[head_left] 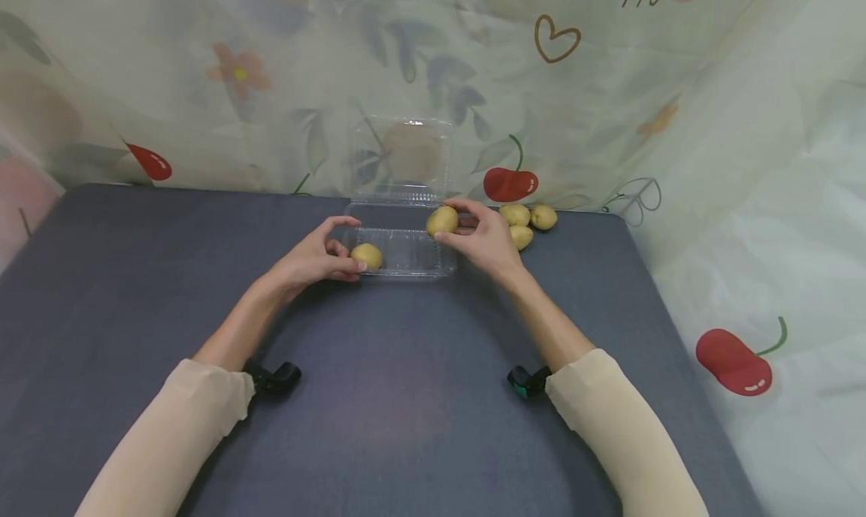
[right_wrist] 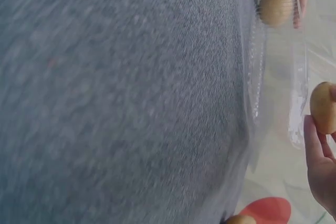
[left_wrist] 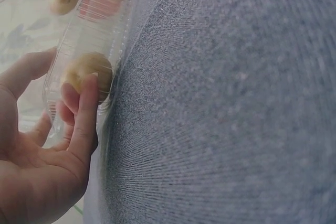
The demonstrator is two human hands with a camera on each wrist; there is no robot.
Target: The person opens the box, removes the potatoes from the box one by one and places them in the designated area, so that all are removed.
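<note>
A: State the position of the held potato [head_left: 442, 222] relative to the hands.

B: The right hand [head_left: 489, 239] pinches it between thumb and fingertips, just above the right end of the clear container [head_left: 409, 260]. The left hand [head_left: 314, 255] is at the container's opposite end, well apart from that potato.

A: State the grip of the left hand.

B: Thumb and index finger are spread wide across the left end and grip the container between them. The thumb is at the front wall.

A: State the container's location and contents.

B: It stands near the back edge of the counter [head_left: 392, 397]. One inner potato [head_left: 367, 255] lies inside, near the front left corner, just beside the left thumb. The lid [head_left: 416, 156] is raised along the back side, before the printed backdrop [head_left: 271, 21].

A: Remaining items?

B: Three loose potatoes [head_left: 543, 217] are grouped near the counter's back right corner, beside the right hand.
</note>
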